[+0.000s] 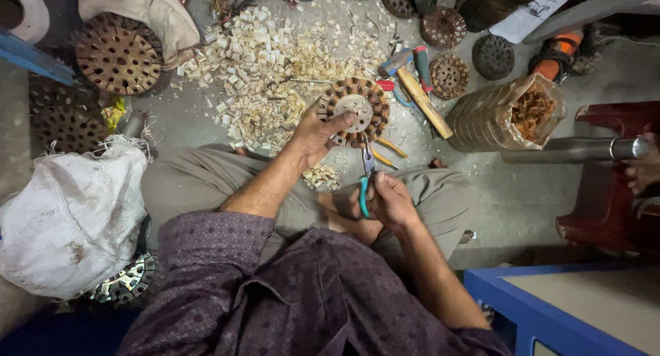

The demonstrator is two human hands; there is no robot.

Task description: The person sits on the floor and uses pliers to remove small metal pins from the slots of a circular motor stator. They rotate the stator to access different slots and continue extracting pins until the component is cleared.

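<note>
I sit cross-legged on the floor. My left hand grips a round motor stator with copper windings round its rim, holding it tilted above my knees. My right hand is closed on teal-handled pliers, whose jaws point up at the lower edge of the stator. A heap of pale paper scraps lies on the floor just beyond the stator.
A hammer with a wooden handle lies right of the stator. Several other stators are scattered around. A clear bag of copper wire stands right, a white sack left, a blue table corner bottom right.
</note>
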